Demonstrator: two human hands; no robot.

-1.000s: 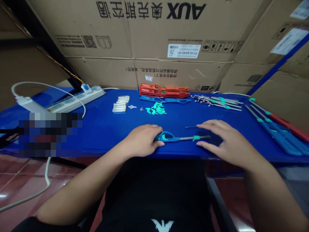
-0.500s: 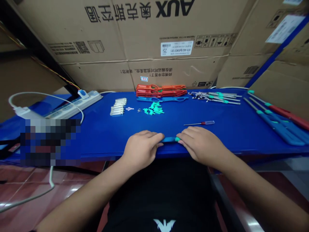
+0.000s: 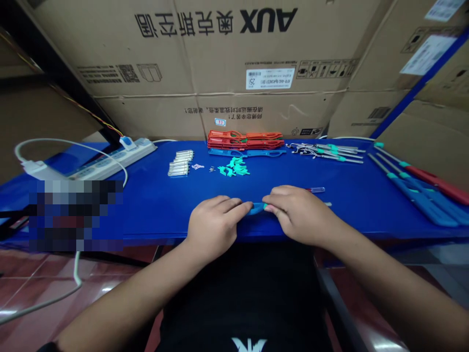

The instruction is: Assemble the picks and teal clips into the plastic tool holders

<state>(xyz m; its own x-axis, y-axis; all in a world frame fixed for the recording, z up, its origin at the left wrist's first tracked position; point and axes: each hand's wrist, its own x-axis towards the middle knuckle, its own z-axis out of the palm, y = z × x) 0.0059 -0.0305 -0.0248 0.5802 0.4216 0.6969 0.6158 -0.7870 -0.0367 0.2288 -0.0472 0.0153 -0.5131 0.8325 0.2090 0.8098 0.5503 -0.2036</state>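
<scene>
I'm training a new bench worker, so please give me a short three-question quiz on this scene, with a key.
1. True or false: the left hand and right hand both touch the blue lighter.
2. What lies just beyond the right hand? A) a screwdriver B) a power strip C) a cardboard box
3. Fill in the blank: the orange shells lie ____ the blue shells.

Key: 1 true; 2 A; 3 behind.

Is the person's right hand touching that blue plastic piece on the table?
Touching: the head view shows the right hand with its fingertips on the blue plastic piece.
</scene>
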